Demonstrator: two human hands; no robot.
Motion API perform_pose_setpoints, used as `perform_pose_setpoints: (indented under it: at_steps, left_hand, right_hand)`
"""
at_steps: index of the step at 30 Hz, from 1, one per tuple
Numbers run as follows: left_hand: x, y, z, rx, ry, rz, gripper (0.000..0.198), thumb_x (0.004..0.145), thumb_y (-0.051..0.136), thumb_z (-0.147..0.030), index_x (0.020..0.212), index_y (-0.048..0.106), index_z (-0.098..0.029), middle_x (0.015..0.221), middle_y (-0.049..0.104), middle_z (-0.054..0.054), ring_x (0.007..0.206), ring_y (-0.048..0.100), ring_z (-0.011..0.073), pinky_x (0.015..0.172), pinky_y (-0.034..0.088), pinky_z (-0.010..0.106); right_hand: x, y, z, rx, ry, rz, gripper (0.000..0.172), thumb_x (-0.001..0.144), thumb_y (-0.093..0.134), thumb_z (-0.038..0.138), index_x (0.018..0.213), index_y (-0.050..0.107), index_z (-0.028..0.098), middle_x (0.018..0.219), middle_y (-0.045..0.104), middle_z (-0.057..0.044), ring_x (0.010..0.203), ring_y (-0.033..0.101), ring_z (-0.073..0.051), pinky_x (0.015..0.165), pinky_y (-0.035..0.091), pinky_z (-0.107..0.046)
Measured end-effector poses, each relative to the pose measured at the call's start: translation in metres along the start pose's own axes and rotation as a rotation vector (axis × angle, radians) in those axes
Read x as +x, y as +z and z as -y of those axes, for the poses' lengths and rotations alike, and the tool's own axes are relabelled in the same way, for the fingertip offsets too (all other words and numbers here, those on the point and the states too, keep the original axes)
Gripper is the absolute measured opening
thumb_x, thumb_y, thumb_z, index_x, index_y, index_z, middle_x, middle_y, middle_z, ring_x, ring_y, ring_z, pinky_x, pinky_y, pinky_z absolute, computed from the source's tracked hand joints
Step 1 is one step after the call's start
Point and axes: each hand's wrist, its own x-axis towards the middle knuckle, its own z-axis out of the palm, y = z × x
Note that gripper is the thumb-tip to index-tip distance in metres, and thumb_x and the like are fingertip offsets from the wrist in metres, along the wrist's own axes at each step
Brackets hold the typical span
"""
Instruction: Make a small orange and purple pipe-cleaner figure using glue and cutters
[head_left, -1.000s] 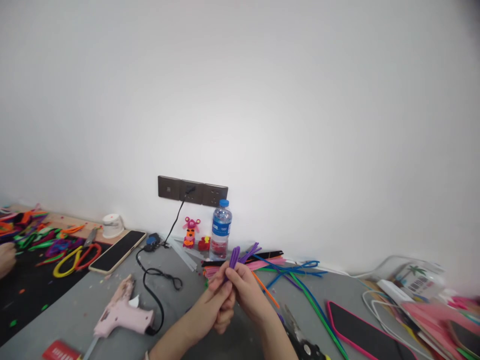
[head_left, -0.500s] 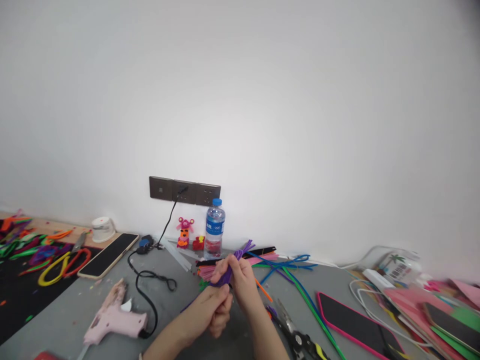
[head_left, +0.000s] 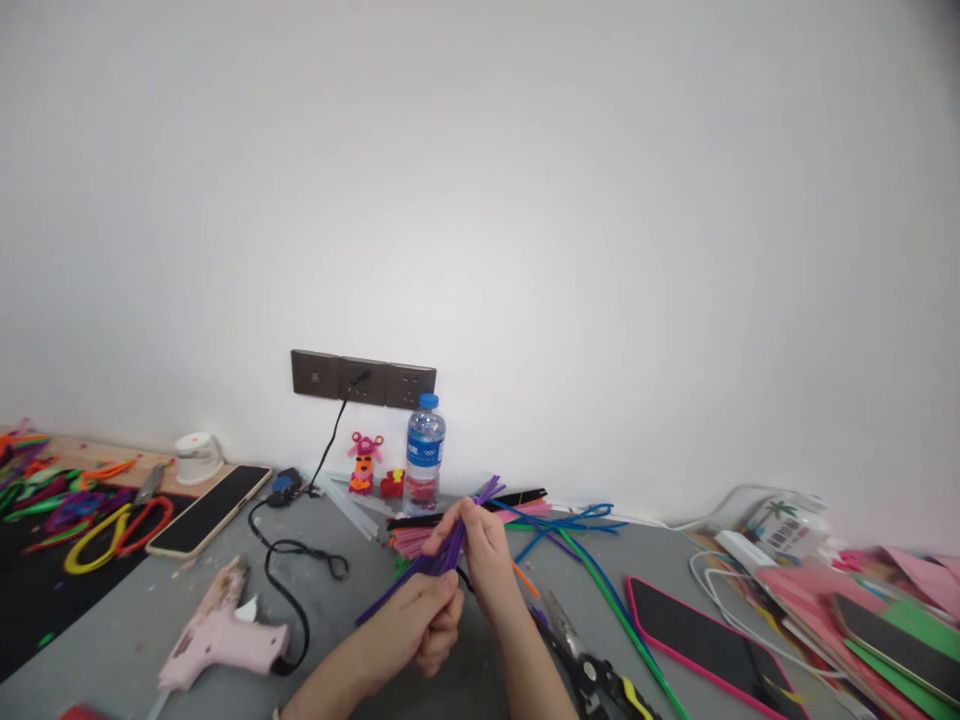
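A bundle of purple pipe cleaners (head_left: 452,545) slants between my two hands, its tips fanning out above the fingers. My left hand (head_left: 427,620) is closed round the lower part, and some purple ends stick out to its left. Higher up, my right hand (head_left: 480,550) grips the same bundle with thumb and fingers. Behind the hands, pink pipe cleaners (head_left: 409,543) lie on the grey table (head_left: 360,600). A water bottle (head_left: 424,455) with a blue cap stands beyond them.
To the left are a pink glue gun (head_left: 225,640), a phone (head_left: 210,510) and scissors (head_left: 120,535). Pliers (head_left: 592,675), green pipe cleaners (head_left: 622,615) and a pink-edged phone (head_left: 705,645) lie right. Small figures (head_left: 363,465) stand near the wall.
The purple bundle shows more between my hands, with its strands more spread and its lower ends visible at left. The whole view has shifted slightly.
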Motion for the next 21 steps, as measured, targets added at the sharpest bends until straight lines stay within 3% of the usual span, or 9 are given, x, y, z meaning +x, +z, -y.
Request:
perform_pose_setpoints:
  at_steps: [5,9,12,15,19,21]
  left_hand:
    - [-0.001,0.001,-0.003,-0.027,-0.01,-0.024,0.056,0.076,0.05,-0.072,0.055,0.032,-0.023,0.034,0.02,-0.013,0.03,0.013,0.0045,0.035,0.017,0.021]
    - [-0.002,0.002,-0.004,-0.164,-0.046,-0.046,0.049,0.077,0.053,-0.068,0.067,0.043,-0.021,0.041,0.024,-0.014,0.033,0.014,0.0038,0.036,0.019,0.018]
    - [-0.002,0.002,-0.005,-0.256,-0.113,-0.048,0.05,0.081,0.045,-0.068,0.084,0.052,-0.019,0.048,0.045,-0.008,0.034,0.035,0.0067,0.04,0.034,0.02]
    - [-0.002,0.0,-0.006,-0.294,-0.133,-0.039,0.057,0.086,0.034,-0.067,0.096,0.056,-0.015,0.064,0.065,0.005,0.052,0.062,0.0166,0.052,0.047,0.027]
    - [-0.004,-0.003,-0.007,-0.358,-0.124,-0.021,0.053,0.091,0.035,-0.058,0.099,0.059,-0.011,0.077,0.071,0.011,0.067,0.07,0.0202,0.065,0.05,0.03]
    - [-0.005,-0.003,-0.007,-0.376,-0.118,-0.007,0.049,0.091,0.039,-0.055,0.101,0.059,-0.011,0.079,0.071,0.012,0.067,0.07,0.0197,0.065,0.05,0.029]
  right_hand:
    - [0.001,-0.001,-0.004,0.01,0.003,-0.064,0.048,0.085,0.053,0.058,0.062,0.064,0.017,0.048,0.066,-0.004,0.043,0.059,-0.016,0.044,0.044,-0.024]
    - [0.006,-0.004,-0.007,0.07,0.035,-0.142,0.049,0.079,0.058,0.062,0.061,0.064,0.017,0.051,0.068,-0.005,0.043,0.06,-0.016,0.048,0.048,-0.025]
    - [0.009,-0.008,-0.007,0.117,0.091,-0.187,0.049,0.073,0.062,0.065,0.061,0.063,0.017,0.05,0.068,-0.005,0.042,0.06,-0.017,0.048,0.049,-0.026]
    - [0.01,-0.009,-0.007,0.128,0.129,-0.176,0.049,0.071,0.064,0.065,0.061,0.063,0.017,0.05,0.068,-0.005,0.043,0.06,-0.017,0.047,0.049,-0.026]
    - [0.01,-0.01,-0.009,0.107,0.124,-0.134,0.049,0.072,0.063,0.065,0.062,0.061,0.017,0.05,0.068,-0.004,0.043,0.059,-0.015,0.046,0.047,-0.024]
    - [0.01,-0.011,-0.01,0.093,0.116,-0.119,0.049,0.073,0.063,0.065,0.065,0.062,0.017,0.051,0.068,-0.004,0.044,0.059,-0.015,0.046,0.047,-0.024]
